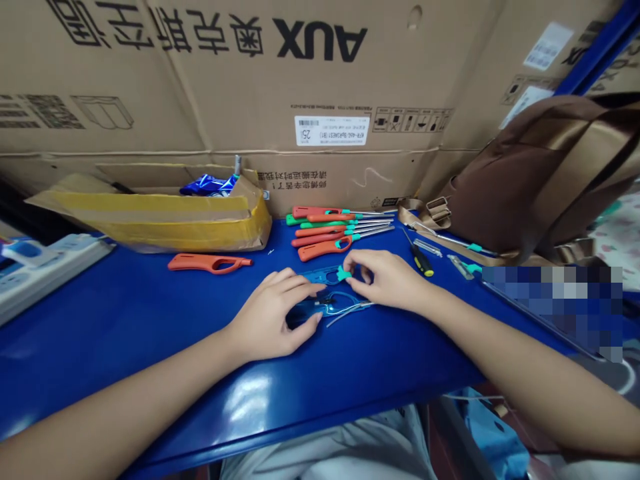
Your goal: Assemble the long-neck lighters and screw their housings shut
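Observation:
A blue lighter shell half [325, 293] lies open on the blue table [150, 313], with thin wires and a metal tube showing inside. My left hand [273, 320] rests on its left end, fingers curled and pressing the shell down. My right hand [385, 277] pinches a small teal trigger piece [344, 273] at the shell's upper edge. Just behind lies a pile of assembled orange and green long-nosed lighters [335, 232]. A single orange shell half [207, 263] lies to the left.
A taped cardboard box [160, 217] sits at the back left, large AUX cartons [310, 100] behind. A brown bag [540, 173] stands at right. A black-and-yellow screwdriver [420, 257] and small parts lie right of the lighters. A white power strip [45, 267] is at far left.

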Motion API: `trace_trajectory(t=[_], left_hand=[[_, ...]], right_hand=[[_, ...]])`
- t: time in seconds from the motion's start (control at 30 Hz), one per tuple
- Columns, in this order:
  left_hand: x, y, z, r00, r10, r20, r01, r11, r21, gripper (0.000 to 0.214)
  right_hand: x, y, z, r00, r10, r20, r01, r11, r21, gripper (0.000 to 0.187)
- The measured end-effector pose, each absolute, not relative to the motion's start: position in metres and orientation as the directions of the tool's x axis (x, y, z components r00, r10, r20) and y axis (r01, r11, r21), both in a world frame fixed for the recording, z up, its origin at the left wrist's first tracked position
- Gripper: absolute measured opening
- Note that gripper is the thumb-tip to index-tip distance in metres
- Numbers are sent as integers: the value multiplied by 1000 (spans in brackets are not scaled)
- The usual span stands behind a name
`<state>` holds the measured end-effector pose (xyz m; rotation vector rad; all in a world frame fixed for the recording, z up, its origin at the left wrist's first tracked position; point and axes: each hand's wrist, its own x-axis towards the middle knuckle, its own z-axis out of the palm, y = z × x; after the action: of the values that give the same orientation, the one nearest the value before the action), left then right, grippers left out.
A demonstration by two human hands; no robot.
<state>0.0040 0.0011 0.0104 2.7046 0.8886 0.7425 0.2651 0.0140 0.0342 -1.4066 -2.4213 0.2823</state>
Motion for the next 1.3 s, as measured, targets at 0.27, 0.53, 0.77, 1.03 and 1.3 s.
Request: trace_trajectory(t=[0.27,0.53,0.77,1.03,1.3], left_hand=[[3,6,5,624,606,492,472,-795,381,32],[3,8,4,633,580,512,436,-814,384,19],[4,7,5,648,576,498,436,-817,378,17],[5,5,9,665,578,472,413,-812,412,15],[5,6,7,667,564,487,401,-823,403,18]], right_hand=[[259,12,15,-610,683,402,571,730,-375,12],[254,11,12,-670,563,484,423,825,-375,16],[253,10,16,-685,558,468,432,829,-355,16],[252,10,15,-649,562,512,414,827,-381,20],[249,7,18,-600,629,494,389,769,-507,22]])
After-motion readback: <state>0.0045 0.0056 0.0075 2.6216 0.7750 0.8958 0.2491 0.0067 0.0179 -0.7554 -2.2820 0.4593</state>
